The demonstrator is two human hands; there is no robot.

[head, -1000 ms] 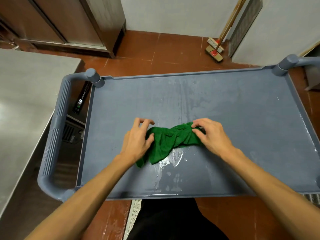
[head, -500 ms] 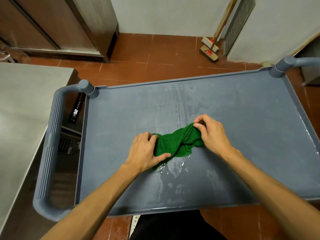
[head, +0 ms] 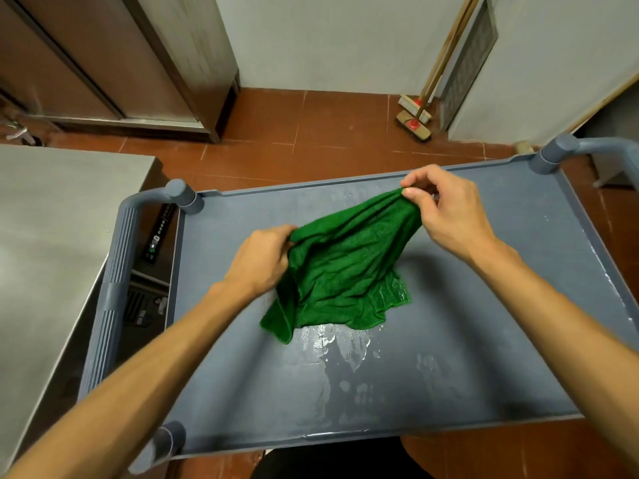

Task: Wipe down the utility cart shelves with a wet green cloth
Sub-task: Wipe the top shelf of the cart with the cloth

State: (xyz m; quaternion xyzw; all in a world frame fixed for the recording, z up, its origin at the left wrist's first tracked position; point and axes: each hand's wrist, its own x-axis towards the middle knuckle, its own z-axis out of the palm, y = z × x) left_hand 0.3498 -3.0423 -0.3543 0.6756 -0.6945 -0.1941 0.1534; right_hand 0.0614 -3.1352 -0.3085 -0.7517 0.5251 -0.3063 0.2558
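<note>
The wet green cloth (head: pixel 342 271) hangs spread out above the grey top shelf of the utility cart (head: pixel 484 305). My left hand (head: pixel 262 261) grips its left edge near the shelf's middle. My right hand (head: pixel 446 209) pinches its upper right corner, raised toward the shelf's far rim. The cloth's lower edge trails on the shelf. A puddle of water (head: pixel 332 344) and wet streaks lie on the shelf just below the cloth.
The cart's ribbed grey handle (head: pixel 110 299) runs along its left side, next to a steel counter (head: pixel 52 236). A second handle (head: pixel 587 146) is at the far right corner. Brooms (head: pixel 415 119) lean on the white wall behind, over red floor tiles.
The bunched cloth has been lifted off the shelf and pulled open. My right hand rose up and away with one corner; my left hand lifted the other edge.
</note>
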